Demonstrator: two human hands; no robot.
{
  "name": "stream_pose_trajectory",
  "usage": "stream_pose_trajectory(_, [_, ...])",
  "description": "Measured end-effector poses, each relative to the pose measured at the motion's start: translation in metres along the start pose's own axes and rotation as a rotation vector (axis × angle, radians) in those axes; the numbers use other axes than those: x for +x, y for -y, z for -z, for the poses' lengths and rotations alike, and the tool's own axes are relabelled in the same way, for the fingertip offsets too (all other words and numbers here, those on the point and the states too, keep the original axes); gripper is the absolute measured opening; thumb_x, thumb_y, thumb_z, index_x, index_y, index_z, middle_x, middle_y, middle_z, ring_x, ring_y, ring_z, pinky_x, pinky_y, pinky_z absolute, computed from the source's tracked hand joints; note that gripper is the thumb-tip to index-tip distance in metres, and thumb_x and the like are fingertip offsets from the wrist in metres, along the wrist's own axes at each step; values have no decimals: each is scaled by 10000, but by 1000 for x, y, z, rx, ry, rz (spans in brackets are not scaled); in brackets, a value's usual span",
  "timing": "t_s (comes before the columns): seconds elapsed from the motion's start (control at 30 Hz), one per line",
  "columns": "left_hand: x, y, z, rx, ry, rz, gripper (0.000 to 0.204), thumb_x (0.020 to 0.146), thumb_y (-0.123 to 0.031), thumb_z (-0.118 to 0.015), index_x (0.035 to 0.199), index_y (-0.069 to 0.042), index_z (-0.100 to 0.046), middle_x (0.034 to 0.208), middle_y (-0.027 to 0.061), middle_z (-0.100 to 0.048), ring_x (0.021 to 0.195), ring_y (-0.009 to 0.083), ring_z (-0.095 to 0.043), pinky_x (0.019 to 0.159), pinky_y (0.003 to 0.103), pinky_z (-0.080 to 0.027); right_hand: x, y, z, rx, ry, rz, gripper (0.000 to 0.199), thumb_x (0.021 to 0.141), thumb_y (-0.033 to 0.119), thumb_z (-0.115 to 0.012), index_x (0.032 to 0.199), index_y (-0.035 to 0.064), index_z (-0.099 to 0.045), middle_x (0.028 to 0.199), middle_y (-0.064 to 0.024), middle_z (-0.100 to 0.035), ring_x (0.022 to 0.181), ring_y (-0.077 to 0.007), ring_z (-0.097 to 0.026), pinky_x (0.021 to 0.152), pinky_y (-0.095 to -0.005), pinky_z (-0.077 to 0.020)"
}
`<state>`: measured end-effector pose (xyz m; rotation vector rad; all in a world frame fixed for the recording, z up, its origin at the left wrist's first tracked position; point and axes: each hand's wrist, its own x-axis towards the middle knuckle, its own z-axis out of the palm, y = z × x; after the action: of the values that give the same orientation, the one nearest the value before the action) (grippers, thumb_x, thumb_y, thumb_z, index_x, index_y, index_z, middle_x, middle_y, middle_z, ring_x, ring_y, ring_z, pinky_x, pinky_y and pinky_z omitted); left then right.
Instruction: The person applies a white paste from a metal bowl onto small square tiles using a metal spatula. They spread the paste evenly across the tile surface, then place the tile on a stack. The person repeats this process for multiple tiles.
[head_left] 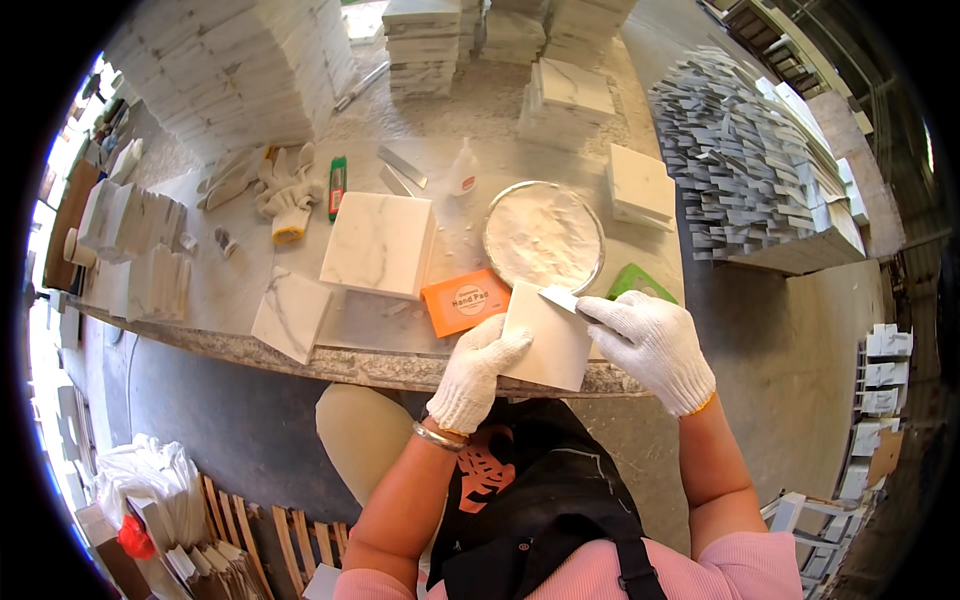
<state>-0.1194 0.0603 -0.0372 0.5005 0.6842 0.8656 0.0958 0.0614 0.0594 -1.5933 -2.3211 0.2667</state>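
My left hand [472,368], in a white knitted glove, grips a square white tile [548,348] by its left edge, the thumb on its face. The tile is tilted at the table's front edge. In my gloved right hand [650,345] is a scraper [560,298] with a flat bright blade, lying against the tile's upper edge; its handle is hidden by the fingers. Just beyond stands a round bowl [487,238] filled with white paste or powder. An orange rectangular pad [466,302] lies by my left hand, and a green pad [642,284] beyond my right.
A marble tile stack [377,243], a loose tile [291,314], spare gloves [288,195], a green-and-red cutter [338,187], metal blades [402,168] and a squeeze bottle [464,170] lie on the table. Tall tile stacks [225,75] rise behind. Grey strips [735,160] fill a pallet at right.
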Motion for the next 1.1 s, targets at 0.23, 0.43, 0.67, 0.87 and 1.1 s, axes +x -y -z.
stream_pose_trajectory(0.23, [-1,-1,0,11,6,-3,420,947,-198,-628,1274,63,-589,1158,90,-668,1043,143,-620,945,308,-487,-4,1,5,52,4,-34,241,832,166,-717,1067,118,-750,778,-94,-653,729,-269,-646,656,-373,-514])
stream_pose_trajectory(0.43, [-1,-2,1,32,-9,-8,415,947,-194,-628,1273,60,-589,1156,88,-667,1036,141,-621,937,304,-490,2,4,9,74,-42,-20,241,827,154,-723,1064,120,-751,796,-91,-667,732,-268,-645,670,-365,-520])
stream_pose_trajectory(0.67, [1,1,2,16,10,-6,428,941,-200,-638,1277,59,-580,1157,92,-666,1031,146,-629,931,308,-495,1,-2,1,34,0,-7,253,826,173,-715,1073,127,-747,805,-87,-671,732,-274,-640,665,-378,-513])
stream_pose_trajectory(0.87, [0,-2,-1,2,23,8,437,942,-204,-639,1284,59,-571,1154,98,-666,1029,148,-631,923,308,-501,-6,-2,7,5,39,-30,245,836,177,-704,1074,136,-749,797,-93,-663,717,-279,-635,645,-387,-506])
stream_pose_trajectory(1.1, [2,2,4,-18,27,-15,430,949,-205,-625,1283,61,-568,1146,101,-666,1013,155,-637,905,312,-513,2,-2,21,92,-44,-119,248,831,163,-721,1075,131,-754,811,-101,-671,698,-279,-649,643,-360,-518])
